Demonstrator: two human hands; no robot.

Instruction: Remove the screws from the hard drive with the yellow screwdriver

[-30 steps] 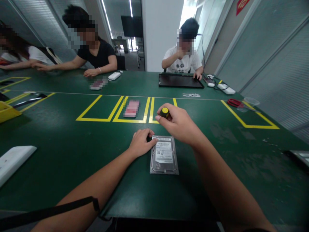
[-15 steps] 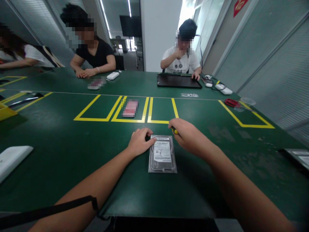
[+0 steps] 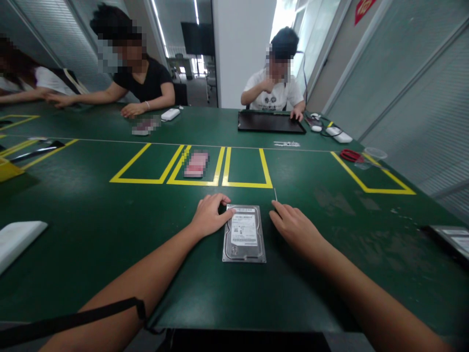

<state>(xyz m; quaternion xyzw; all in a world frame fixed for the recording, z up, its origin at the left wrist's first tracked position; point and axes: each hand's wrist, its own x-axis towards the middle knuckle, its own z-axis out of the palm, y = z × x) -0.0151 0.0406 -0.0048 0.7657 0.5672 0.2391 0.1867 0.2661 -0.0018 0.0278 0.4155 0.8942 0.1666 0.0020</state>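
A silver hard drive [image 3: 244,234] with a white label lies flat on the green table [image 3: 91,230] in front of me. My left hand [image 3: 210,213] rests at its far left corner, fingers curled against the edge. My right hand [image 3: 296,226] lies low on the table just right of the drive, fingers closed over a screwdriver [image 3: 275,194]. Only the thin metal shaft shows, pointing away from me past my fingertips. The handle is hidden under my hand.
Yellow tape boxes [image 3: 245,168] mark the table beyond the drive, one holding a blurred pink item [image 3: 196,164]. A white slab [image 3: 16,239] lies at the left and a dark tray [image 3: 270,123] before the person opposite. Two more people sit at the far left. A device [image 3: 452,235] lies at the right edge.
My right hand came down from above the drive, where it held the yellow-capped screwdriver upright, to the table right of the drive. The left hand stayed at the corner.
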